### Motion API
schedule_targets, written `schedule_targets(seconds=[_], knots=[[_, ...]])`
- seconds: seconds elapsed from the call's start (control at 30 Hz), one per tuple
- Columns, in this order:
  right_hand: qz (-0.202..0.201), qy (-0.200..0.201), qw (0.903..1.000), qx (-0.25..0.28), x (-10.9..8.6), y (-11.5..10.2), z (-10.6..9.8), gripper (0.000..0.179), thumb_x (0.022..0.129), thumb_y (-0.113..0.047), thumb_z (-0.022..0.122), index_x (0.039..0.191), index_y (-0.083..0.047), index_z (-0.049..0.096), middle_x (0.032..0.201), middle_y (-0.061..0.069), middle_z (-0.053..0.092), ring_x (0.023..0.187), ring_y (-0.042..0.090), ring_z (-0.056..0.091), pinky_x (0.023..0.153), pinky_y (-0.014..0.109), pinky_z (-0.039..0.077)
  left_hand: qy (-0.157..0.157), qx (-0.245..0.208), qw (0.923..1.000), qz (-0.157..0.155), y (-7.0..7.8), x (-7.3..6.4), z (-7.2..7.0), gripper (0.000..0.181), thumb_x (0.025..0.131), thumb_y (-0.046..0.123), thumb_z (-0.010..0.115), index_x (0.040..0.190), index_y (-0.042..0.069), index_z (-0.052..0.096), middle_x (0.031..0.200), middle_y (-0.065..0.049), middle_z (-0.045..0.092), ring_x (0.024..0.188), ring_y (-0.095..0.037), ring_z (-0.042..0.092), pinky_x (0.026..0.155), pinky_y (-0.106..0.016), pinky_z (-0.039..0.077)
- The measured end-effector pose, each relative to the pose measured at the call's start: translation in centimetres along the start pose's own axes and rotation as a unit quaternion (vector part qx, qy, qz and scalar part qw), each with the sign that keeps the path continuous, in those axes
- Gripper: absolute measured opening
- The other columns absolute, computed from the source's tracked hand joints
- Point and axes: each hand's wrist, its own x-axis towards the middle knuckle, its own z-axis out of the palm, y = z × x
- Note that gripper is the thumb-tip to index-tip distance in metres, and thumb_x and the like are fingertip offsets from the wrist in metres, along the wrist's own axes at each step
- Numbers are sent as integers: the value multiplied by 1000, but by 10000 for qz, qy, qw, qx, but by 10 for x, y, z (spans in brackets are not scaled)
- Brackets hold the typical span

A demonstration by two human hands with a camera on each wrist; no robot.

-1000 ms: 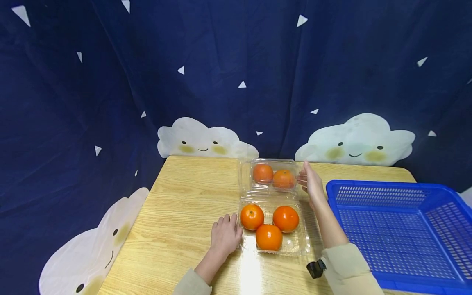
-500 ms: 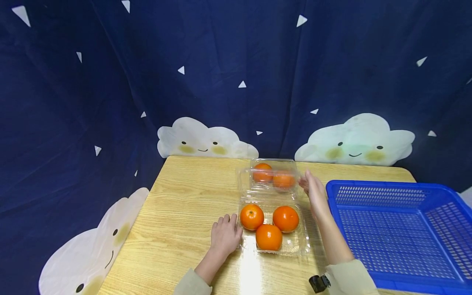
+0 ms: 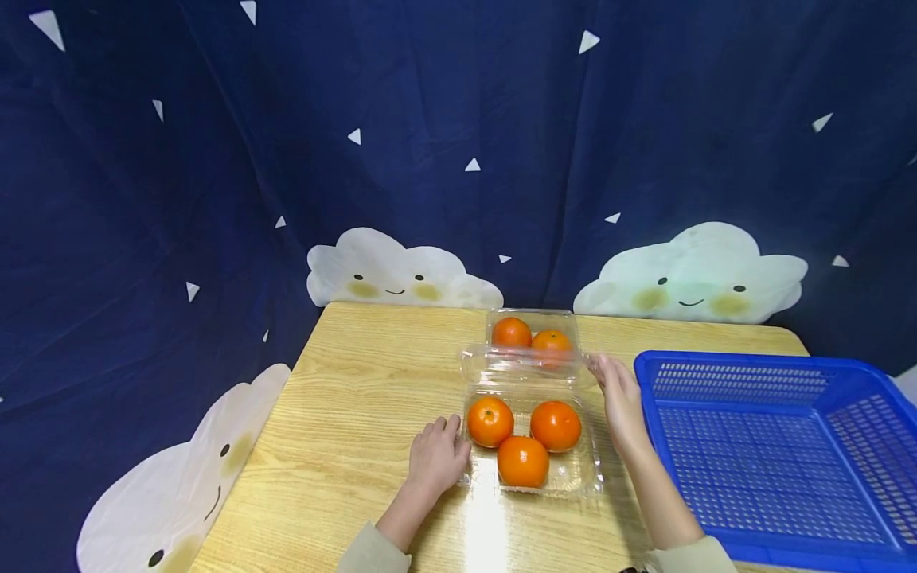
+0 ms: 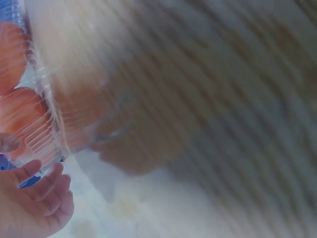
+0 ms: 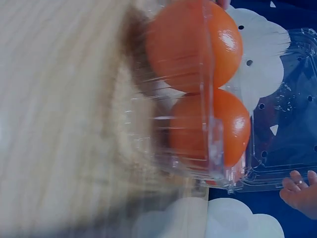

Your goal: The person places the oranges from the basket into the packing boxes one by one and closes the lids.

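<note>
Three oranges (image 3: 523,461) sit in the base of a clear plastic clamshell box (image 3: 573,477) on the wooden table. Its hinged lid (image 3: 476,364) stands raised on the far side. My left hand (image 3: 435,455) lies beside the box's left wall with its thumb at the edge; the left wrist view shows its fingers (image 4: 47,196) loosely bent. My right hand (image 3: 619,398) is at the lid's right end, fingertips at the plastic. In the right wrist view those fingers (image 5: 297,191) are right by the lid's corner, lightly bent.
Behind the lid stands another clear box (image 3: 569,316) with two oranges (image 3: 512,331). A blue plastic basket (image 3: 745,358) occupies the right of the table (image 3: 372,366). A dark blue curtain (image 3: 430,95) with clouds hangs at the back.
The lid has tipped toward me, uncovering more of the rear box. My right hand has come nearer along with it. My left hand has stayed at the box's left side.
</note>
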Motion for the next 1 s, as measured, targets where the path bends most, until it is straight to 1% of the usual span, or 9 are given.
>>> schedule_targets(seconds=[0.1,0.23,0.33,0.4,0.5,0.63,0.7,0.9,1.0], knots=[[-163,75,9996,-213,-6,3,-2,45,98,-32,35,119,4,50,96,-17,54,102,4,48,99,27,32,-145,-203,9997,-40,0,1,-3,37,82,33,51,111,9,56,102,-14,60,88,-30,57,70,-44,46],[-513,107,9980,-342,-13,8,-4,41,99,-26,35,117,6,50,98,-17,54,100,-2,47,94,15,33,-392,-623,9972,-108,-1,3,-8,38,82,31,55,111,7,56,98,-12,60,85,-29,58,66,-42,47],[-736,38,9965,-392,-17,12,-6,41,99,-26,34,119,7,49,109,-5,56,103,0,48,91,9,32,-561,-1136,9916,-246,-3,6,-11,34,80,31,58,104,7,56,86,-7,57,74,-22,53,58,-35,43],[-869,-20,9955,-369,-20,15,-6,41,99,-25,33,120,7,49,117,6,56,109,6,49,92,8,32,-496,-1608,9852,-336,-5,8,-12,32,79,29,60,101,6,54,84,-6,54,71,-17,49,58,-31,40],[-1060,-92,9938,-310,-24,19,-6,40,99,-23,33,121,7,48,121,8,55,115,10,49,93,9,31,-134,-2616,9638,-496,-5,11,-17,29,80,21,60,100,3,50,87,-10,52,72,-15,45,61,-28,39],[-1366,-89,9905,-159,-28,24,-6,35,99,-17,34,119,8,48,114,-11,57,112,0,47,93,10,31,566,-3860,9193,-522,0,15,-27,27,85,11,52,109,1,48,104,-16,52,85,-21,48,73,-33,42],[-1501,-81,9886,-83,-31,26,-6,34,99,-15,34,118,10,48,112,-15,56,109,-4,46,93,10,31,817,-4178,9038,-447,3,16,-32,29,89,11,45,116,1,47,112,-18,52,96,-27,50,81,-39,43],[-1726,-100,9849,61,-35,32,-7,32,98,-11,34,117,11,48,114,-9,57,111,-2,46,94,11,32,1090,-4607,8808,-50,11,16,-43,43,97,21,27,130,-4,40,130,-22,43,117,-40,41,96,-52,34],[-1797,-93,9836,81,-37,35,-7,31,98,-9,34,118,11,48,115,-9,57,111,-1,47,93,11,32,1015,-4669,8785,29,17,15,-46,49,98,27,20,133,-2,38,135,-21,40,122,-40,37,98,-54,31]])
